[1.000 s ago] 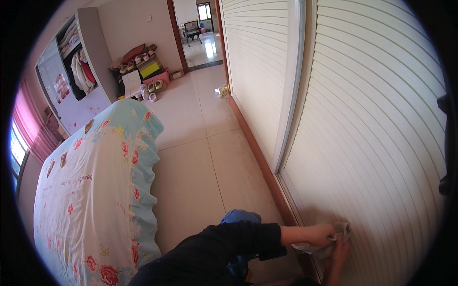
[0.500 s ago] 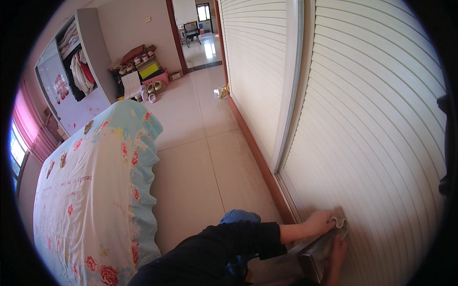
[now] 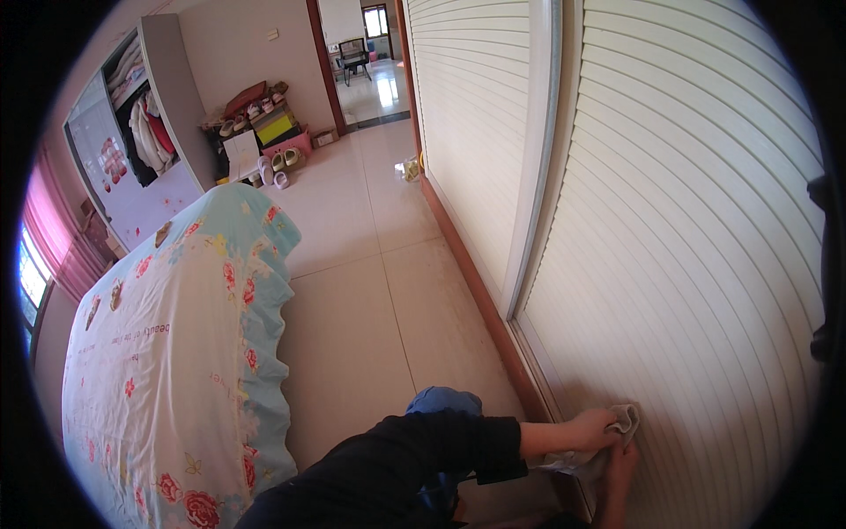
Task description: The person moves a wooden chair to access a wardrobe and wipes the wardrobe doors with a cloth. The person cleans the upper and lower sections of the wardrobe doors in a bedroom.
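In the lower right, a crumpled grey-beige cloth (image 3: 628,416) is bunched against the ribbed cream door panel (image 3: 687,291). My left hand (image 3: 592,430) has its fingers curled round the bunched part, the black-sleeved arm reaching across from the lower left. Just below, my right hand (image 3: 621,465) grips the same cloth with closed fingers. A loose, paler end of the cloth hangs under my left wrist, partly hidden by that forearm. Both hands are close to the panel's lower part, above its bottom rail.
A reddish-brown sill (image 3: 483,319) runs along the foot of the sliding doors. To the left stands a bed with a floral cover (image 3: 176,353). Tiled floor (image 3: 352,326) lies between. Farther off are an open wardrobe (image 3: 189,97), shoes and boxes (image 3: 273,132), and a doorway.
My left hand has shifted slightly downward. The loose end of the cloth, earlier spread and blurred at the lower left, now hangs closer beneath the wrist. Both hands keep their hold.
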Demonstrator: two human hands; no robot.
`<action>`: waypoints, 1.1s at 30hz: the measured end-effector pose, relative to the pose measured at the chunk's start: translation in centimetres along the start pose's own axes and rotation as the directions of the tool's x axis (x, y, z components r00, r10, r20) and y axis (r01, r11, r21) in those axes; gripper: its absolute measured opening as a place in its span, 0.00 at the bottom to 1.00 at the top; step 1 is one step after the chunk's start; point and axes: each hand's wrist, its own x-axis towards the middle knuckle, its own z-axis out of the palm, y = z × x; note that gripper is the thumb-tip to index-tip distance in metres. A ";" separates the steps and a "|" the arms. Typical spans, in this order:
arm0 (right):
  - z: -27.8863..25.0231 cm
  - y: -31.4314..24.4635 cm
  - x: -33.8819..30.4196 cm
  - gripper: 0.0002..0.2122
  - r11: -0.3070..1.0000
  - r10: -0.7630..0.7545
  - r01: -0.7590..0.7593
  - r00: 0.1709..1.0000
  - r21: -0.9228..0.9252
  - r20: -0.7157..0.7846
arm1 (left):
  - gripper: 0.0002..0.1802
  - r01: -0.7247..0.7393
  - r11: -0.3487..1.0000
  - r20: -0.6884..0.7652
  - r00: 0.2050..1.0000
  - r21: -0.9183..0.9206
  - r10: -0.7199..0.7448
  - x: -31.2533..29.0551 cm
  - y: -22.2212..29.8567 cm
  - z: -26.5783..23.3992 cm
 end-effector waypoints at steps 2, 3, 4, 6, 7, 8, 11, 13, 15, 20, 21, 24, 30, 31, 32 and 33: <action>0.0 -0.1 0.0 0.12 1.000 0.005 -0.005 1.000 -0.001 -0.003 | 0.18 -0.019 1.000 0.004 1.000 0.011 0.019 0.0 0.1 -0.1; -0.1 0.0 0.0 0.12 1.000 0.014 -0.014 1.000 0.004 0.001 | 0.19 0.012 0.998 0.011 1.000 -0.054 -0.011 0.0 0.2 -0.2; -0.1 0.0 0.0 0.11 0.999 0.011 -0.011 1.000 0.032 0.017 | 0.19 0.043 0.992 0.021 0.999 -0.119 -0.041 -0.1 0.3 -0.3; -0.3 0.2 0.1 0.11 1.000 0.026 -0.026 1.000 -0.004 -0.009 | 0.20 0.051 0.973 0.012 0.999 -0.224 -0.050 -0.2 0.6 -0.6; -0.3 0.3 0.1 0.11 1.000 0.011 -0.011 1.000 0.015 -0.003 | 0.20 0.026 0.965 -0.008 1.000 -0.263 -0.029 -0.3 0.7 -0.8; -0.4 0.4 0.1 0.12 1.000 0.010 -0.010 1.000 -0.009 -0.015 | 0.20 0.001 0.954 -0.030 1.000 -0.300 -0.010 -0.3 0.9 -1.0; -0.3 0.3 0.1 0.12 0.999 -0.029 0.029 1.000 -0.024 -0.008 | 0.18 0.062 0.969 0.149 0.988 -0.237 -0.027 -0.3 1.2 -1.7; -0.2 -0.1 0.0 0.13 0.998 -0.039 0.039 0.999 -0.057 -0.001 | 0.16 0.052 0.957 0.121 0.992 -0.284 -0.019 -0.4 1.4 -1.7; 0.0 -0.6 -0.3 0.14 0.997 -0.003 0.001 1.000 -0.080 -0.025 | 0.14 0.065 0.937 0.040 0.998 -0.343 -0.054 -0.4 1.5 -1.6; 0.6 -1.6 -0.8 0.14 0.996 -0.026 0.024 0.999 -0.082 -0.030 | 0.15 0.138 0.936 -0.166 0.966 -0.324 -0.200 0.3 0.8 -1.1; 0.6 -1.7 -0.9 0.14 0.994 -0.028 0.025 0.999 -0.103 -0.026 | 0.15 0.129 0.947 -0.142 0.974 -0.294 -0.177 0.4 0.7 -1.0; 0.5 -1.7 -0.8 0.18 0.958 -0.015 0.019 1.000 -0.286 0.017 | 0.17 0.085 0.965 -0.141 0.982 -0.249 -0.123 0.1 0.4 -0.1; 0.5 -0.9 -0.8 0.19 0.975 -0.081 0.099 0.992 -0.200 0.096 | 0.19 0.080 0.964 -0.062 0.993 -0.253 -0.099 -0.1 1.0 -0.4; 0.5 -0.8 -0.9 0.19 0.977 -0.089 0.106 0.991 -0.187 0.097 | 0.19 0.184 0.934 0.017 0.982 -0.307 -0.188 -0.1 1.2 -0.7; 0.7 -0.8 -0.9 0.18 0.978 -0.108 0.128 0.986 -0.165 0.125 | 0.19 0.283 0.884 0.101 0.959 -0.372 -0.265 -0.2 1.4 -1.0; 0.8 -0.9 -1.0 0.18 0.978 -0.129 0.149 0.982 -0.146 0.136 | 0.19 0.289 0.874 0.119 0.957 -0.391 -0.264 -0.3 1.6 -1.1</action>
